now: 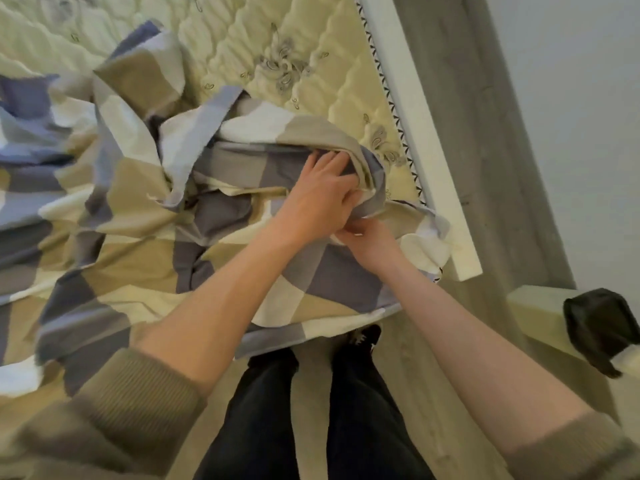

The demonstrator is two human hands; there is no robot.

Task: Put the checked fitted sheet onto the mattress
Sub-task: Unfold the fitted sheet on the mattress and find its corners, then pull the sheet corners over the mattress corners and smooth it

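Observation:
The checked fitted sheet [131,216], in blue, grey, tan and cream squares, lies crumpled over the near and left part of the cream quilted mattress [277,39]. My left hand [322,195] grips a bunched fold of the sheet near the mattress's right edge, fingers pushed into the cloth. Just below it, my right hand [367,240] pinches the sheet's hem beside the near right corner. The far and right part of the mattress is bare.
A white bed frame rail [422,133] runs along the mattress's right side, with grey wood-look floor [485,133] beyond. A black object [599,327] rests on a pale ledge at the right. My legs in dark trousers stand at the bed's near edge.

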